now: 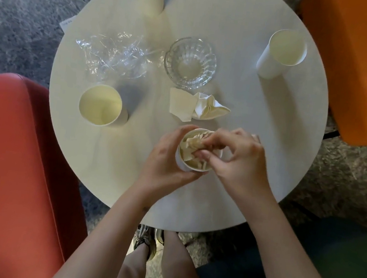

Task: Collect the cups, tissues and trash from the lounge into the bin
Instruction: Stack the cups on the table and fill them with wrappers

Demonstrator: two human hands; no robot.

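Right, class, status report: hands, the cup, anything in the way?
Left hand grips paper cup. Right hand pinches tissue into it. Crumpled tissues lie just beyond, nothing blocking.

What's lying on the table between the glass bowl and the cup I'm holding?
Crumpled tissues lie between the glass bowl and the held cup, as the head view shows.

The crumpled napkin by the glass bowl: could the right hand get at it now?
Probably yes. The napkin lies uncovered just beyond the right hand, nothing between them. That hand must first let go of the tissue it pinches in the cup.
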